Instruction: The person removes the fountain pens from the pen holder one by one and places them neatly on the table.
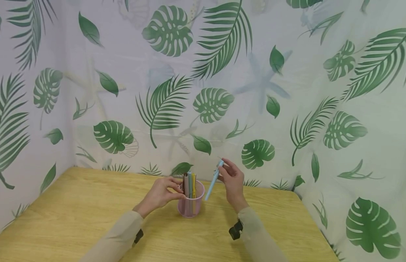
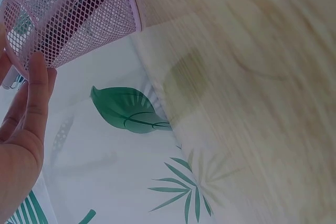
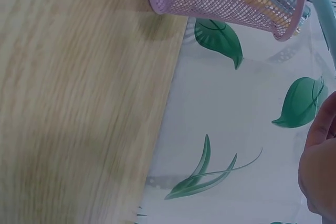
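A pink mesh pen cup [image 1: 191, 207] stands upright on the table, with several pens [image 1: 190, 183] in brown, grey, blue and yellow showing above its rim. My left hand [image 1: 162, 191] holds the cup by the left side of its rim; in the left wrist view its fingers [image 2: 38, 90] lie against the mesh near the rim. To the right of the cup, my right hand [image 1: 233, 180] pinches a light blue pen [image 1: 213, 181] near its upper end. This pen tilts, its lower tip beside the cup's right rim. The right wrist view catches only part of the right hand [image 3: 320, 161].
The wooden table [image 1: 75, 218] runs back to a white wall covering [image 1: 131, 109] printed with green leaves. Each wrist carries a dark strapped device, such as the black one [image 1: 236, 230] under the right sleeve [image 1: 260, 233].
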Action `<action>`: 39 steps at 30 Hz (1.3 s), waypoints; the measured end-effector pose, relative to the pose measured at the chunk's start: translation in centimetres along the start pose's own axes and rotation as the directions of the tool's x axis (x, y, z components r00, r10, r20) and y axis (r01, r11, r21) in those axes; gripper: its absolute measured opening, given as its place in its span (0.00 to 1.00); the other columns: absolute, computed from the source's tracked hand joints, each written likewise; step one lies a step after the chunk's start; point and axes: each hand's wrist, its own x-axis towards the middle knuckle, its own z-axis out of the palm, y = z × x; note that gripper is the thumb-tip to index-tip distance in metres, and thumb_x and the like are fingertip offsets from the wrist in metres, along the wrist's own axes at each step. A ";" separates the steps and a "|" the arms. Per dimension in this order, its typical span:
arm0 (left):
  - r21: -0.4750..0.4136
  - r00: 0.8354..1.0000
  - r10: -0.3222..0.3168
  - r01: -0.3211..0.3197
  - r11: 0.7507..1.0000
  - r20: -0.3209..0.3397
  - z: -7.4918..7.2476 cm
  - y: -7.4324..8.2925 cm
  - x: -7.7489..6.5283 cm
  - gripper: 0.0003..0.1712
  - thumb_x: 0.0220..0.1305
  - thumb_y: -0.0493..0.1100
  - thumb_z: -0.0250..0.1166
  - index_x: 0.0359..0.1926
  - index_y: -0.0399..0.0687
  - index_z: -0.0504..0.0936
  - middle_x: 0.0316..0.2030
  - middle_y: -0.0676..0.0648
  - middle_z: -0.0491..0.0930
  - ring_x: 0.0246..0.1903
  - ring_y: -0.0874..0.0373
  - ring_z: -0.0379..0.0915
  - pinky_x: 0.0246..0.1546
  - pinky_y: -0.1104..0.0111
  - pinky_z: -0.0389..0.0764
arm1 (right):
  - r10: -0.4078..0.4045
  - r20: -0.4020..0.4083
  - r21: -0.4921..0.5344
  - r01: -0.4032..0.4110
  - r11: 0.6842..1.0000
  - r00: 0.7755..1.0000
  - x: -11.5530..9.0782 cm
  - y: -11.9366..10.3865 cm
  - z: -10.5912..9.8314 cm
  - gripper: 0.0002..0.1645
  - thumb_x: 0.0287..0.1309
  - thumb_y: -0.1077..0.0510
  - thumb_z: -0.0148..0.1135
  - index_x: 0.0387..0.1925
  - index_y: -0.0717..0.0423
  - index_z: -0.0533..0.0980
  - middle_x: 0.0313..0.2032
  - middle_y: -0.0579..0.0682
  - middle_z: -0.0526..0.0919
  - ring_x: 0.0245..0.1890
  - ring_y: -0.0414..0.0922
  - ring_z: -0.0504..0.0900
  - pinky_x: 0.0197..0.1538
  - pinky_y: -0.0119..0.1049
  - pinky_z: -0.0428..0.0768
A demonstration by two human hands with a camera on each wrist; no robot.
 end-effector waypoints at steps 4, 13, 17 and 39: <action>-0.014 1.000 -0.005 0.005 1.000 0.003 0.1 0.0 0.0 0.08 0.49 0.46 0.77 0.27 0.47 0.89 0.47 0.40 0.84 0.49 0.45 0.80 0.34 0.75 0.82 | 0.028 -0.001 -0.001 -0.028 1.000 1.000 -0.2 0.1 -0.4 0.22 0.61 0.66 0.63 0.57 0.64 0.76 0.38 0.46 0.88 0.37 0.41 0.87 0.39 0.36 0.86; -0.020 1.000 -0.013 0.013 1.000 -0.005 0.2 -0.1 0.0 0.08 0.49 0.46 0.78 0.26 0.48 0.89 0.47 0.41 0.84 0.49 0.46 0.80 0.32 0.77 0.81 | 0.056 0.006 -0.067 -0.055 0.996 0.998 -0.3 0.9 -1.3 0.24 0.59 0.67 0.66 0.58 0.67 0.76 0.47 0.64 0.85 0.36 0.40 0.87 0.40 0.38 0.86; -0.031 1.000 -0.016 0.016 0.999 -0.002 0.3 0.0 -0.1 0.08 0.49 0.45 0.78 0.26 0.48 0.89 0.46 0.42 0.84 0.48 0.46 0.80 0.33 0.77 0.82 | 0.074 0.022 -0.089 -0.072 0.993 0.997 -0.5 1.1 -1.7 0.24 0.59 0.68 0.65 0.58 0.67 0.75 0.46 0.61 0.86 0.36 0.39 0.87 0.39 0.37 0.86; -0.007 1.000 -0.019 0.019 1.000 0.010 0.0 0.2 0.2 0.07 0.49 0.46 0.77 0.26 0.49 0.89 0.46 0.42 0.85 0.48 0.46 0.80 0.33 0.76 0.82 | 0.140 0.038 -0.217 -0.128 0.968 0.989 -1.0 1.5 -2.8 0.24 0.58 0.69 0.64 0.58 0.68 0.75 0.45 0.63 0.86 0.33 0.36 0.86 0.40 0.40 0.86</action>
